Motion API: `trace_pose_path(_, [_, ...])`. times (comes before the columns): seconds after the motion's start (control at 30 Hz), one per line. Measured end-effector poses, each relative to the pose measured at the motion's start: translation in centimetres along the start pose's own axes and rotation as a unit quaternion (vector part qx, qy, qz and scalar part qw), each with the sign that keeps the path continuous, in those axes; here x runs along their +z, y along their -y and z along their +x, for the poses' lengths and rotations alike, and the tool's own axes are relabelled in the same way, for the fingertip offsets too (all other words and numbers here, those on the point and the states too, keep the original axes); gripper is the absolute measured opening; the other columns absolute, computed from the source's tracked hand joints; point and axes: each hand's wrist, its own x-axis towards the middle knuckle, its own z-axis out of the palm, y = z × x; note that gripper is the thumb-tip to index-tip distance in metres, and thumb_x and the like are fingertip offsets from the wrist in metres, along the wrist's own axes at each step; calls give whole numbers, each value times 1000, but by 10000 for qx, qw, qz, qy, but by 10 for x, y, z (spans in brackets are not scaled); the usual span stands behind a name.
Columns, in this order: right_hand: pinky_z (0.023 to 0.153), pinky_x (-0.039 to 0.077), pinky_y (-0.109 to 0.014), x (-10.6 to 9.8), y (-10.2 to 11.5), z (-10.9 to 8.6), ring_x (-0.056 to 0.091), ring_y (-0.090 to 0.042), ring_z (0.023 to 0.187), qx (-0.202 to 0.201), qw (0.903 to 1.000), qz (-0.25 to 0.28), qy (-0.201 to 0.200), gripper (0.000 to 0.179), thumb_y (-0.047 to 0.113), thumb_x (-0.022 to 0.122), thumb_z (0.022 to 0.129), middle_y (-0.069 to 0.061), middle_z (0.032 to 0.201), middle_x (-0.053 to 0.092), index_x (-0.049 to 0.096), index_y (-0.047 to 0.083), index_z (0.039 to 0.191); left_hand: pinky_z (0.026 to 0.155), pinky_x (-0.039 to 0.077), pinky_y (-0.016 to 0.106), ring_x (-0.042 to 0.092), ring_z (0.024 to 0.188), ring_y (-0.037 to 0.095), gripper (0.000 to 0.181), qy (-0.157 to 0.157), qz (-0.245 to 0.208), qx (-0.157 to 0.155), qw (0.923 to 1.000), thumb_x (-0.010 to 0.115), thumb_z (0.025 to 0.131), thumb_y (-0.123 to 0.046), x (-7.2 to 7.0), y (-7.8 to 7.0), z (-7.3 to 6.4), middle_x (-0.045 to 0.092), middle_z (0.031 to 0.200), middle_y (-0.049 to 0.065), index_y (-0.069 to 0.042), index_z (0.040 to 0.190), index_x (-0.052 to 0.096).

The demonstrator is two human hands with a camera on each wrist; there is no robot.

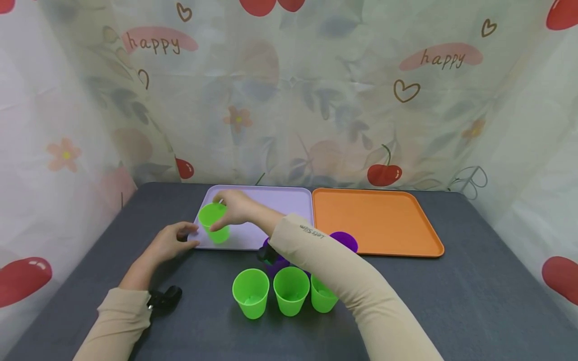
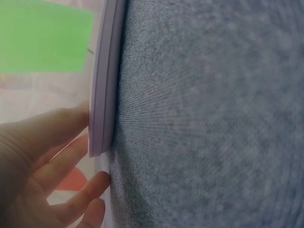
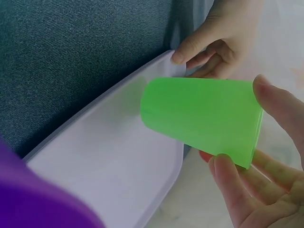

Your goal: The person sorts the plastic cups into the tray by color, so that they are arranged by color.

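Green cup (image 3: 202,116) over lavender tray (image 1: 266,235).
Right hand (image 1: 236,206) grips it; left hand (image 1: 171,240), fingers relaxed, touches the tray's near left corner.

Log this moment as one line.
right hand: holds green cup near rim, over lavender tray | left hand: touches tray corner | table: three green cups visible

Remotely, I am observing the right hand (image 3: 259,197) gripping a green cup (image 3: 202,114) near its rim, above a pale lavender tray (image 3: 114,152). The left hand (image 3: 230,35) is touching the tray's corner, and a blurred purple object (image 3: 38,197) is occupying the lower-left foreground.
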Motion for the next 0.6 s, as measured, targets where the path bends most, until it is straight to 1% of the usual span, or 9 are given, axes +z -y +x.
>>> trace_pose_path(0.37, [92, 45, -23, 0, 1, 7, 55, -19, 115, 122, 9997, 206, 8, 65, 34, 78, 73, -7, 126, 59, 53, 7, 128, 91, 45, 54, 54, 112, 46, 43, 46, 30, 14, 10000, 67, 85, -16, -1, -1, 0, 58, 122, 27, 5, 121, 56])
trace_pose_path(0.6, [93, 45, -22, 2, 3, 11, 54, -18, 116, 134, 9998, 124, 31, 65, 35, 78, 74, -6, 127, 58, 54, 8, 128, 89, 47, 53, 54, 113, 46, 45, 109, 32, -107, 9999, 67, 85, -19, -1, -2, 0, 58, 123, 26, 4, 122, 55])
